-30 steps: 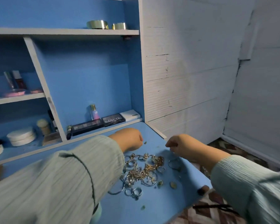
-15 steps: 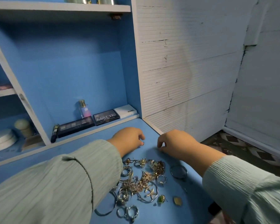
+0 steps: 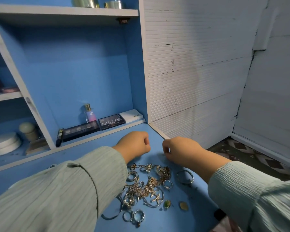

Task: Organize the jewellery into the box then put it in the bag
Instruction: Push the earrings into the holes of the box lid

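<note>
A tangled pile of gold and silver jewellery (image 3: pixel 147 186) lies on the blue table (image 3: pixel 77 153). Beside it are a silver bangle (image 3: pixel 185 177), a green stone piece (image 3: pixel 167 203), a small gold piece (image 3: pixel 183 205) and a few rings (image 3: pixel 134 216). My left hand (image 3: pixel 134 144) and my right hand (image 3: pixel 181 150) hover just beyond the pile, close together, backs toward me. Both have curled fingers, and nothing shows between them. No box or bag is in view.
Against the back shelf stand eyeshadow palettes (image 3: pixel 80 130), a MATTE palette (image 3: pixel 111 122), a white case (image 3: pixel 131 116) and a perfume bottle (image 3: pixel 90 113). White round containers (image 3: pixel 3 145) sit at left. A white ribbed wall (image 3: pixel 191 81) bounds the right. A small black object (image 3: pixel 219 214) lies at the table's right edge.
My head has tilted down and right, so the shelves shifted up and left. Both hands drew closer together beyond the pile. The jewellery has not moved.
</note>
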